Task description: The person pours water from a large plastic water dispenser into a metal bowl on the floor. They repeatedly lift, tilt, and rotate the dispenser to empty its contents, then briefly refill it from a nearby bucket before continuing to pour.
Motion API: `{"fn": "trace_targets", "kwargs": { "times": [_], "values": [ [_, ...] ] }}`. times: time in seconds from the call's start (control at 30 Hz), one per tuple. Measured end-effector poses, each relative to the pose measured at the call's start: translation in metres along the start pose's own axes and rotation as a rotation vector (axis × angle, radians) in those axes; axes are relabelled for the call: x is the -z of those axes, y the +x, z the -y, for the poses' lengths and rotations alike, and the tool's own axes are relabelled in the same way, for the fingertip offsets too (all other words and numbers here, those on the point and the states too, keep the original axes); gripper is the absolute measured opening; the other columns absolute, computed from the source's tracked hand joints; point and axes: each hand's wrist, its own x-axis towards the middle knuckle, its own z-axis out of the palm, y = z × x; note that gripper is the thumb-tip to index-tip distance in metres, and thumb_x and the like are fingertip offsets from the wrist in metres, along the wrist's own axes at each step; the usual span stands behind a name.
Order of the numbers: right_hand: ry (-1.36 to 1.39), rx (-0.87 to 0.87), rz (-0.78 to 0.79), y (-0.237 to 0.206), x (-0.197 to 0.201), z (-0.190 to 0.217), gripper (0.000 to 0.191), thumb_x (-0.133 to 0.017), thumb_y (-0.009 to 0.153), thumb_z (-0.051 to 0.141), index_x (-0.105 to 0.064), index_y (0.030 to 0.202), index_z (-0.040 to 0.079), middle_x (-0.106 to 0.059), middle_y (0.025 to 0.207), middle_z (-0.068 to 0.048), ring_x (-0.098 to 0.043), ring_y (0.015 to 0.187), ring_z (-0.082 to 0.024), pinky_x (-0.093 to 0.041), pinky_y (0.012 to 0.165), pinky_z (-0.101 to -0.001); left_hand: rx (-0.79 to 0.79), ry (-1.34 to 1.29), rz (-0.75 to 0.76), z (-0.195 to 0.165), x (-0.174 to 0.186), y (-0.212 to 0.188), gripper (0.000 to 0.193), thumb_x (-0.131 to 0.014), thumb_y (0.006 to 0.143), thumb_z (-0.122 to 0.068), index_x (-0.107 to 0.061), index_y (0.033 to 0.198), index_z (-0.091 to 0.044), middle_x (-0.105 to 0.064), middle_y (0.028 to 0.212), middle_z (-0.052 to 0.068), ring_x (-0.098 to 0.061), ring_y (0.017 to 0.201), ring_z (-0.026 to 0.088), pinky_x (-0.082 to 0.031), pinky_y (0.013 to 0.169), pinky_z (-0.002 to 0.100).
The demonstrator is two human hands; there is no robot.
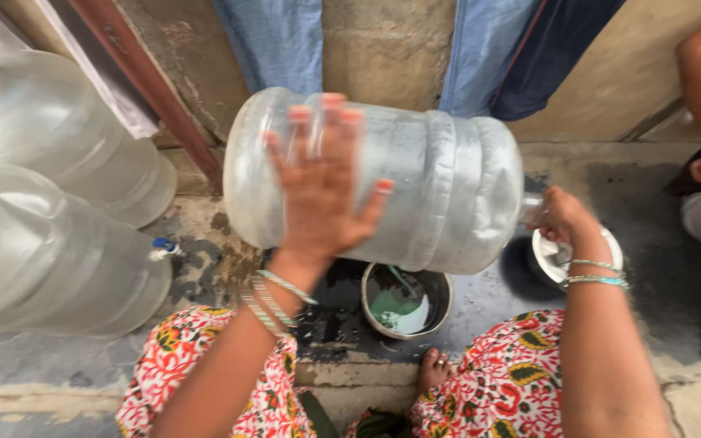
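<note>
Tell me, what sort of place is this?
Probably an outdoor washing spot beside a house wall: large clear water jugs lie on wet concrete ground, a metal pot holds water, and clothes hang above.

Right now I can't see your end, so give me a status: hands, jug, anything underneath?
Left hand flat on the big clear jug, right hand at its neck. Jug held sideways, off the floor. Small metal pot of greenish liquid sits below it.
</note>
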Motion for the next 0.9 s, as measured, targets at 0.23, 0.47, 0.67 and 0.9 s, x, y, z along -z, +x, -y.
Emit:
{"fn": "trace_targets", "kwargs": {
  "times": [0.23, 0.47, 0.67, 0.9],
  "values": [
    [0.018, -0.040, 0.006, -0.009, 0.000, 0.002, 0.055, -0.028, 0.102, 0.042, -0.058, 0.105, -0.004, -0.065, 0.078, -0.022, -0.047, 0.052, -0.020, -0.039, 0.045, -0.0343, 0.145, -0.057, 0.332, 0.034, 0.012, -0.001, 0.074, -0.042, 0.105, -0.056, -0.033, 0.162, -0.009, -0.025, 0.172, 0.013, -0.012, 0.161, 0.033, 0.005, 0.126, 0.065],
    [-0.033, -0.032, 0.022, -0.007, 0.003, 0.000, 0.060, -0.027, 0.103, 0.045, -0.060, 0.104, -0.005, -0.066, 0.080, -0.020, -0.049, 0.054, -0.019, -0.038, 0.045, -0.0348, 0.290, -0.021, -0.218, 0.070, 0.047, 0.004, 0.076, -0.029, 0.105, -0.061, -0.031, 0.164, -0.014, -0.026, 0.174, 0.004, -0.007, 0.161, 0.028, 0.008, 0.128, 0.056],
    [-0.042, -0.023, 0.004, -0.009, 0.000, 0.001, 0.055, -0.029, 0.103, 0.042, -0.058, 0.104, -0.005, -0.066, 0.080, -0.022, -0.048, 0.055, -0.022, -0.039, 0.046, -0.0368, 0.124, -0.013, 0.027, 0.046, 0.004, -0.016, 0.090, -0.028, 0.101, -0.072, -0.021, 0.165, -0.009, -0.014, 0.173, 0.012, 0.000, 0.160, 0.033, 0.013, 0.126, 0.060],
    [-0.011, -0.031, 0.010, -0.012, 0.005, -0.001, 0.056, -0.029, 0.103, 0.045, -0.057, 0.109, -0.004, -0.065, 0.081, -0.020, -0.050, 0.057, -0.019, -0.040, 0.049, -0.0345, 0.384, 0.008, -0.112, 0.093, -0.015, -0.031, 0.084, -0.045, 0.105, -0.064, -0.025, 0.165, -0.009, -0.023, 0.174, 0.011, -0.006, 0.161, 0.036, 0.004, 0.130, 0.060]
  ]
}}
